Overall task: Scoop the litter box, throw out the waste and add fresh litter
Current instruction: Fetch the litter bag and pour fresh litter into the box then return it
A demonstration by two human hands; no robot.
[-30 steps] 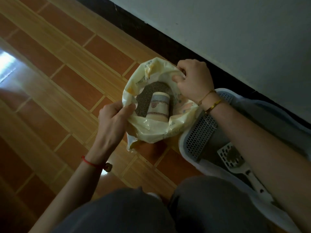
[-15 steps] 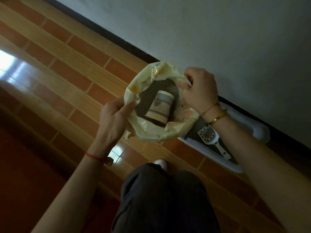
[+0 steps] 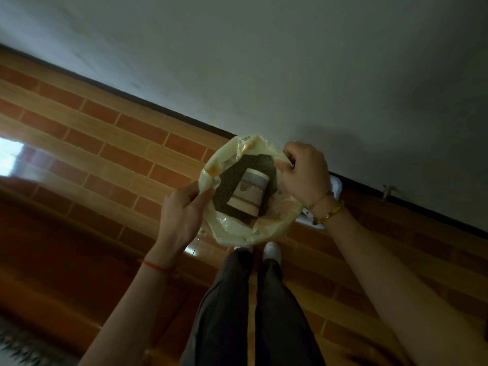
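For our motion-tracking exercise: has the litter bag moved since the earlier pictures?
Yes. The litter bag has risen: it stood on the floor beside the litter box, and now hangs high above it, covering most of it.

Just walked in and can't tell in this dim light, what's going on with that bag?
A person stands on the tiled floor holding a pale yellow litter bag open. The left hand pinches its left rim and the right hand grips the right rim. Inside, a paper cup lies on dark litter. Only a white corner of the litter box shows by the wall, behind the right wrist. Nothing is being poured.
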